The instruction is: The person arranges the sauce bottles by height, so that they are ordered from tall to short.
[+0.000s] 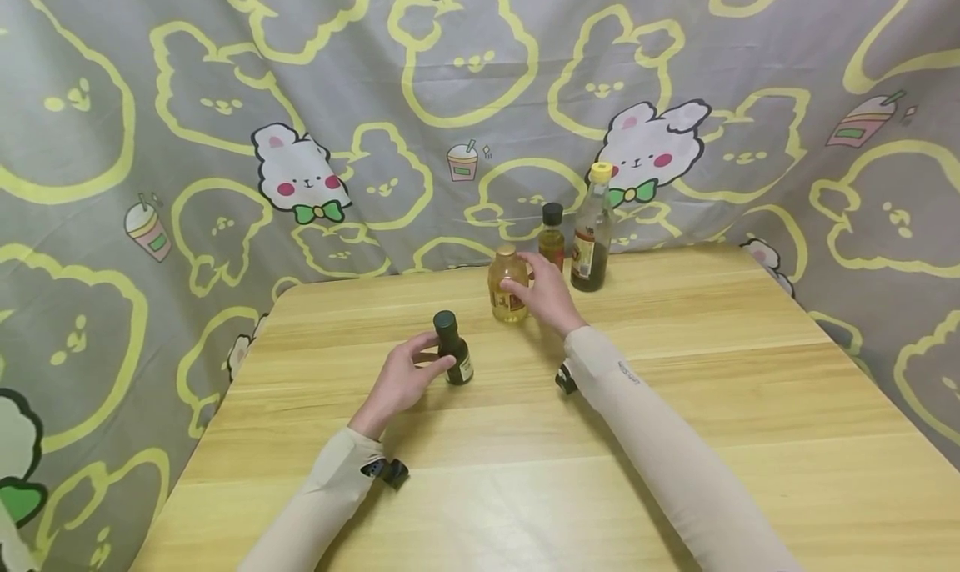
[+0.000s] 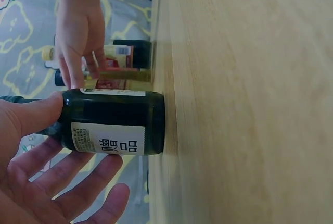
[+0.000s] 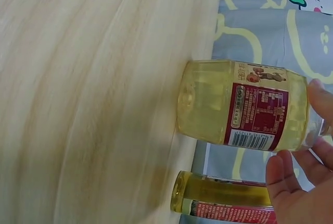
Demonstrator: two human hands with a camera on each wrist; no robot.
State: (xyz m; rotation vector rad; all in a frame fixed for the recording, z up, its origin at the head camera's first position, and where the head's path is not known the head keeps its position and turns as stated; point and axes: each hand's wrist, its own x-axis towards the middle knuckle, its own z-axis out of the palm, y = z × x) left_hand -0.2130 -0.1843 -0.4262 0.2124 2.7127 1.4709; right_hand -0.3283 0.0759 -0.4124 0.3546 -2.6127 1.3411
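My left hand (image 1: 396, 382) holds a small dark bottle (image 1: 457, 365) with a dark cap, thumb on its near side and fingers round the neck. In the left wrist view, this dark bottle (image 2: 104, 114) shows a white label, and some fingers spread loosely off it. Farther back, my right hand (image 1: 553, 298) grips a clear bottle of pale yellow oil (image 1: 500, 282) near its neck. A red and cream label shows on the oil bottle (image 3: 205, 104) in the right wrist view. Both bottles stand upright at the table surface.
Behind my right hand stand a slim black-capped bottle of yellow-brown liquid (image 1: 551, 240) and a taller yellow-capped bottle of dark liquid (image 1: 590, 255). They are near the back edge of the wooden table (image 1: 675, 338). A patterned grey curtain (image 1: 420, 72) hangs close behind.
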